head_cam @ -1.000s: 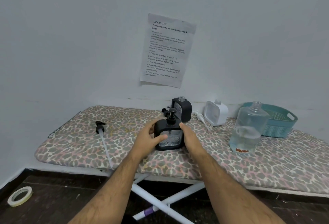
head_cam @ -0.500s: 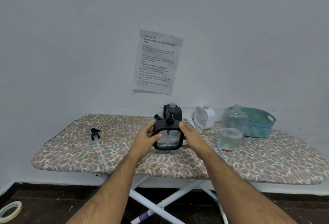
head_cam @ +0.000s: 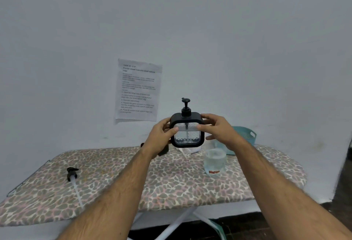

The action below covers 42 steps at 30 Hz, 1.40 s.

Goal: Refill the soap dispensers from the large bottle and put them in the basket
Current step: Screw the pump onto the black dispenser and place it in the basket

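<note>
At the lower left of the frame a loose pump (head_cam: 72,174) is lying on the patterned tabletop (head_cam: 171,184), its tube pointing toward the near edge. Above it, left of centre, a printed sheet (head_cam: 138,90) is hanging on the wall.

At the centre we are holding the dispenser (head_cam: 187,130) up in the air, upright and well above the tabletop, its black pump on top and a little clear liquid sitting in the bottom of its window. Our left hand (head_cam: 161,138) is gripping its left side, thumb pressing on the front and fingers curling behind. Our right hand (head_cam: 219,129) is gripping the right side the same way, thumb on the front face.

Below our right hand the large bottle (head_cam: 214,162) is standing on the tabletop, partly filled, its top hidden behind our wrist. At the right, behind that wrist, the teal basket (head_cam: 245,135) is sitting at the back of the tabletop.
</note>
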Motion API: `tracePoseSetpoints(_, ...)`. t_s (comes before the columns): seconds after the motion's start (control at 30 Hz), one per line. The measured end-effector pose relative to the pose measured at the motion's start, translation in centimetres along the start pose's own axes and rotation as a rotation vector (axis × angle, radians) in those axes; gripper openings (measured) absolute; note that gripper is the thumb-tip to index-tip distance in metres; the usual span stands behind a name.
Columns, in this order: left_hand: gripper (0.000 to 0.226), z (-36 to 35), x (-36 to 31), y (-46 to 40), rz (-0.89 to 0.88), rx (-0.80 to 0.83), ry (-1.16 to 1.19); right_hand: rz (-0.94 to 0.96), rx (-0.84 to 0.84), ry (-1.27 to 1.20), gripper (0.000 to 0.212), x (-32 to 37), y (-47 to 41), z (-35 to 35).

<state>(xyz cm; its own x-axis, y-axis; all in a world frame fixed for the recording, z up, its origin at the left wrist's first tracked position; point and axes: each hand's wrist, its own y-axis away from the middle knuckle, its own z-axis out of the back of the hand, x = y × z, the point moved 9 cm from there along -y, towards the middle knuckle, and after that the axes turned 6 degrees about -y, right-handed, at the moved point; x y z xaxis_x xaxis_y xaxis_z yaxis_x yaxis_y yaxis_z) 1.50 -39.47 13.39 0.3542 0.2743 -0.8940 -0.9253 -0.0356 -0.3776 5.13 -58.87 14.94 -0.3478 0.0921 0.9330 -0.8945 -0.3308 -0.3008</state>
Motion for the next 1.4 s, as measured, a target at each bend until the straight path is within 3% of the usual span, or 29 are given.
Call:
tracePoseSetpoints(0.3,0.035,-7.7,-3.7,-6.4,-0.057,0.116,0.024,0.035,-0.097,0.017,0.043,1.1,-1.3,9.8)
tracePoseSetpoints(0.5,0.037,-12.7,-3.4,-11.7,-0.056,0.188,0.028,0.032,-0.179,0.047,0.06,-0.7,-3.9,15.3)
tracePoseSetpoints(0.67,0.038,-16.4,-2.2,-16.1,-0.057,0.278,0.008,0.02,-0.202,0.082,0.056,-2.4,-5.8,18.7)
tracePoseSetpoints(0.83,0.041,-19.2,-0.4,-19.6,-0.059,0.344,-0.001,0.008,-0.261,0.092,0.038,-5.0,-7.7,21.2)
tracePoseSetpoints(1.03,0.038,-21.0,2.5,-23.4,-0.084,0.309,-0.093,-0.01,-0.418,0.196,0.039,-8.6,-9.1,22.9)
tracePoseSetpoints(1.2,0.024,-21.6,6.2,-25.9,0.007,0.293,-0.186,-0.049,-0.578,0.277,0.039,-11.0,-9.2,23.8)
tracePoseSetpoints(1.4,0.035,-23.5,9.9,-25.9,0.055,0.393,-0.225,-0.149,-0.712,0.362,0.039,-13.9,-9.2,24.8)
